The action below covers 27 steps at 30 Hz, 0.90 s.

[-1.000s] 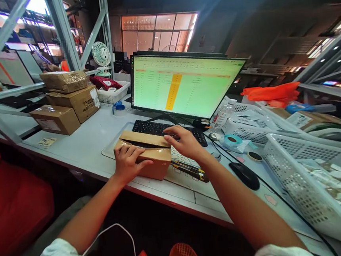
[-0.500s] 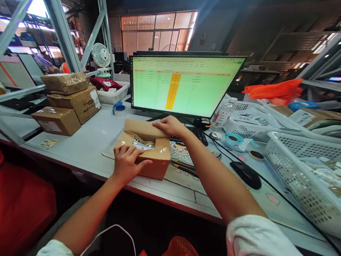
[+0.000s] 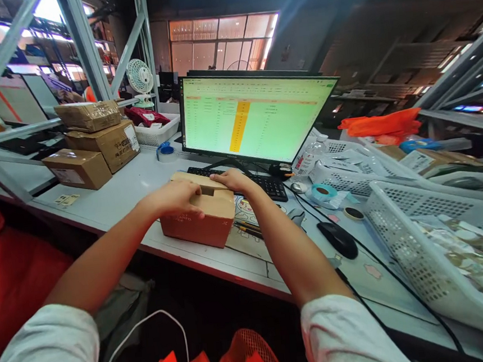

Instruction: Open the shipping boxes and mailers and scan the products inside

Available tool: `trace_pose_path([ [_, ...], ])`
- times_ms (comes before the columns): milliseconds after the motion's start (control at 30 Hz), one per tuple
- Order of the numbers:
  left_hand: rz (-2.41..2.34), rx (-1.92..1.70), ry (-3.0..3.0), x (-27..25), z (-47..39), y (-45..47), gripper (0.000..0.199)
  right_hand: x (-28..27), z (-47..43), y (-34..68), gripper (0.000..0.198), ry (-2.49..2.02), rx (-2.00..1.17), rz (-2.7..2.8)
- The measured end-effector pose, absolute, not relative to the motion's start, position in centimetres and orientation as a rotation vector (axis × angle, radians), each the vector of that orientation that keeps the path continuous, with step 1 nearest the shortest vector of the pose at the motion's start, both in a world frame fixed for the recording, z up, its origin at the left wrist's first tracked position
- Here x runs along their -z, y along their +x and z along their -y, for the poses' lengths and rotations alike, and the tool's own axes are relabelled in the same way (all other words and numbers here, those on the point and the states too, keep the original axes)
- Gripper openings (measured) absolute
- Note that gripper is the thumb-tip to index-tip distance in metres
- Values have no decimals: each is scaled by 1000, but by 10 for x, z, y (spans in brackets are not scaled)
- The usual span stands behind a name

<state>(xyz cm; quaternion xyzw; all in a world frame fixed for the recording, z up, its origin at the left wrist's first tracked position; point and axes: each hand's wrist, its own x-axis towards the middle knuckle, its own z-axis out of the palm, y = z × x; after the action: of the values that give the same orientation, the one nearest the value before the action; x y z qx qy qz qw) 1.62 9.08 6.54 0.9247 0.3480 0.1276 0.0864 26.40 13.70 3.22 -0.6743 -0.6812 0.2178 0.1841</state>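
A brown cardboard box (image 3: pixel 199 230) sits near the front edge of the desk with its top flaps folded mostly inward. A dark gap shows between the flaps, and the contents are hidden. My left hand (image 3: pixel 175 200) lies across the left part of the top, its fingers curled at the gap and its thumb along the near side. At the far right of the top, my right hand (image 3: pixel 233 180) grips the back flap (image 3: pixel 201 179), fingers pointing left.
Behind the box stand a keyboard (image 3: pixel 271 187) and a monitor (image 3: pixel 248 118). Taped cartons (image 3: pixel 77 168) are stacked at left. To the right are a mouse (image 3: pixel 337 240), a tape roll (image 3: pixel 322 192) and a white basket (image 3: pixel 400 251) of small packets. Pencils (image 3: pixel 248 230) lie beside the box.
The back flap, upright before, has folded down over the opening. The contents that showed inside are now covered. My left hand has moved up from the near side onto the top.
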Motion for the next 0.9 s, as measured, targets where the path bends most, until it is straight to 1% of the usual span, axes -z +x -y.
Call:
trace_pose_path([
  [33, -1081, -463, 2815, -64, -82, 17, 45, -32, -137, 264, 54, -1900, -619, 1915],
  [100, -1196, -754, 2936, -50, -56, 16, 36, -30, -136, 264, 54, -1883, -633, 1916],
  [167, -1286, -1077, 2970, -22, -27, 12, 25, -29, -136, 264, 55, -1867, -634, 1920],
  [200, -1292, -1230, 2953, -5, -14, 9, 23, -28, -136, 264, 55, -1862, -628, 1918],
  [267, -1240, -1454, 2895, 31, 6, 5, 28, -28, -137, 264, 56, -1866, -618, 1913],
  [367, -1156, -1521, 2881, 72, 22, -1, 44, -29, -136, 262, 57, -1888, -623, 1937],
  [433, -1108, -1500, 2906, 77, 24, -5, 49, -32, -134, 259, 56, -1898, -559, 1988],
  [467, -1081, -1485, 2905, 72, 24, -9, 46, -33, -131, 257, 53, -1887, -451, 2002],
  [533, -1030, -1413, 2873, 49, 20, -18, 31, -37, -120, 252, 40, -1764, -79, 1986],
  [567, -1010, -1334, 2843, 31, 15, -23, 22, -39, -112, 249, 33, -1645, 133, 1951],
  [600, -992, -1227, 2802, 13, 8, -28, 19, -40, -104, 246, 29, -1504, 317, 1914],
  [633, -972, -1096, 2756, -7, -1, -32, 22, -41, -94, 243, 26, -1360, 443, 1898],
  [667, -948, -948, 2707, -25, -12, -35, 29, -42, -84, 240, 24, -1234, 499, 1925],
  [700, -919, -807, 2660, -42, -26, -36, 34, -42, -74, 237, 22, -1136, 482, 2001],
  [767, -872, -543, 2602, -67, -54, -33, 42, -43, -58, 233, 23, -1009, 295, 2259],
  [833, -880, -311, 2605, -81, -80, -24, 42, -44, -47, 232, 29, -947, 45, 2507],
  [900, -892, -137, 2665, -87, -96, -15, 39, -48, -40, 234, 34, -945, -85, 2614],
])
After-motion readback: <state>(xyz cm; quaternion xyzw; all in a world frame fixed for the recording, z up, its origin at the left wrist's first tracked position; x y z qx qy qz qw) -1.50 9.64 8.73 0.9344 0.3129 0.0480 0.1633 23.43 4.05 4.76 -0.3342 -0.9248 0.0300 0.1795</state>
